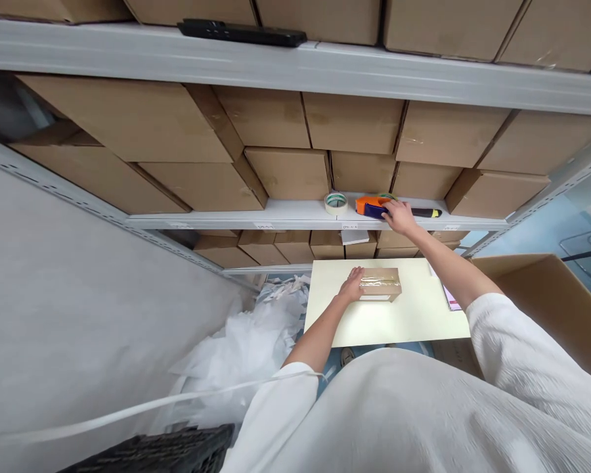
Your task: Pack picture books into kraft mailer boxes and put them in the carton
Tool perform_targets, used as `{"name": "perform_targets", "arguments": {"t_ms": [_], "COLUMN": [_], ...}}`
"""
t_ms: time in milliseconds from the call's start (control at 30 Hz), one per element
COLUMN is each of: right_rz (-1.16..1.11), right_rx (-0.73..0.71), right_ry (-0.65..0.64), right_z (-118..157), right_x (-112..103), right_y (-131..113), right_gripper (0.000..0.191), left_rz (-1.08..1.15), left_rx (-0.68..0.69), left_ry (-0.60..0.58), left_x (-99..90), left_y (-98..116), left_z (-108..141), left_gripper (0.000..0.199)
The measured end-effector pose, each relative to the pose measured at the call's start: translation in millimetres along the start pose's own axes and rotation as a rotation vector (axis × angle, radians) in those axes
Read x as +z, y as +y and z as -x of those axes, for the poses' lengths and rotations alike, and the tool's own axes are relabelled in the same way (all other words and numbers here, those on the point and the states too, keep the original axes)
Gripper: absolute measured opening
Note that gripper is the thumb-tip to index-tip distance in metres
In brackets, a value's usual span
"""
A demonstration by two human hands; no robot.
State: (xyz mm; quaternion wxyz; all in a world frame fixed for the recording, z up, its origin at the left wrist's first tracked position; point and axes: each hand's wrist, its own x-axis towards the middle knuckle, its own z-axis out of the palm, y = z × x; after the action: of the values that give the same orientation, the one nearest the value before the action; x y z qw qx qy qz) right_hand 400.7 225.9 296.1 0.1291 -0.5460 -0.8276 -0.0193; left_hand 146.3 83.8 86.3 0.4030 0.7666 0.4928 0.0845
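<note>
My left hand (352,285) grips the left end of a small cardboard box (381,282), its fingers over the top edge. Clear tape runs across the box, and a white label is on its near side. The box rests on a pale yellow board (335,328). My right hand (398,217) reaches up to the shelf and is closed on an orange and dark blue tape dispenser (370,206); the palm side is hidden. A black and yellow tool end (427,213) sticks out to the right of that hand. A tape roll (335,203) sits left of the dispenser.
Cardboard boxes (285,174) fill the metal shelves (295,213). A black elongated object (241,31) lies on the upper shelf edge. White wrapping material (246,341) is heaped at left, above a black crate (177,450). A large open carton (546,295) stands at right.
</note>
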Motion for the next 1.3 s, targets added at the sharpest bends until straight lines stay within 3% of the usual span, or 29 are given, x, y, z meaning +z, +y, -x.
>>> {"name": "perform_targets", "arguments": {"t_ms": [200, 267, 367, 533, 667, 800, 1300], "right_rz": [-0.016, -0.009, -0.033, -0.165, -0.160, -0.111, -0.100], "right_rx": [0.034, 0.042, 0.064, 0.133, 0.201, 0.174, 0.367], "right_ry": [0.064, 0.137, 0.183, -0.149, -0.375, -0.440, -0.397], "right_z": [-4.7, 10.1, 60.0, 173.3, 222.8, 237.2, 248.0], "right_x": [3.4, 4.7, 23.5, 99.2, 150.8, 167.9, 169.3], "right_y": [-0.3, -9.5, -33.3, -74.8, -94.0, -97.1, -97.6], "right_gripper": [0.054, 0.058, 0.058, 0.055, 0.071, 0.084, 0.084], "left_rz": [-0.051, -0.081, -0.122, -0.212, -0.241, -0.251, -0.203], "left_rx": [0.004, -0.001, 0.000, 0.134, 0.183, 0.204, 0.091], "left_ry": [-0.019, -0.031, -0.030, 0.016, -0.036, -0.058, -0.050], "left_x": [-1.4, -2.7, -2.0, 9.6, 18.7, 21.7, 34.2], "left_y": [3.2, 5.3, 8.7, 13.1, 12.8, 9.8, 9.3], "left_z": [1.2, 2.4, 5.8, 15.5, 24.0, 29.6, 18.2], "left_gripper": [0.094, 0.091, 0.088, 0.076, 0.071, 0.076, 0.105]}}
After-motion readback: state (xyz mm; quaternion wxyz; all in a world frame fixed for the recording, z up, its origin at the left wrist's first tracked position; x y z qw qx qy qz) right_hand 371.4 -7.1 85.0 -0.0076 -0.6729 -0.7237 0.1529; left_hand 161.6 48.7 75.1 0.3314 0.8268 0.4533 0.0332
